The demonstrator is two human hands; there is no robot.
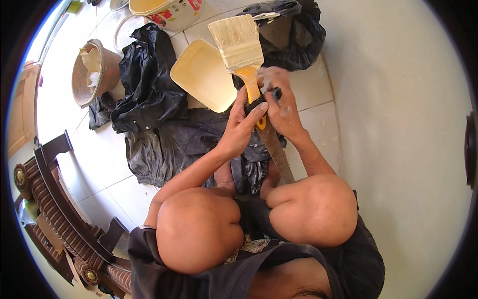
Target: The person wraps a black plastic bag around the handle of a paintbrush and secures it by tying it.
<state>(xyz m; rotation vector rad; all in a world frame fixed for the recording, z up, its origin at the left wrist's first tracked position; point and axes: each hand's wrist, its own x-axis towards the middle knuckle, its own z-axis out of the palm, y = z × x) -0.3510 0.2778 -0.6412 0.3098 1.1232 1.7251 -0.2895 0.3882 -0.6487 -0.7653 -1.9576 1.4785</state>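
My left hand [238, 130] is closed round the yellow handle of a wide paintbrush [243, 55], its pale, paint-coated bristles pointing up and away from me. A dark strip [257, 105] wraps round the handle under my left thumb. A long, flat, brownish stick [279, 154] lies against the handle's lower end and runs down between my knees. My right hand [285, 110] is closed just right of the handle, with a black end of the strip poking out of the fist; its upper fingers are blurred. Whether the strip binds brush and stick together I cannot tell.
Beyond my hands stands a cream square tub [199, 70]. Black plastic bags [149, 84] and dark cloth [159, 149] cover the tiles [318, 124]. A stained bucket [102, 70] lies tilted far left. Wooden furniture [64, 189] is at left, a pale wall [403, 124] at right.
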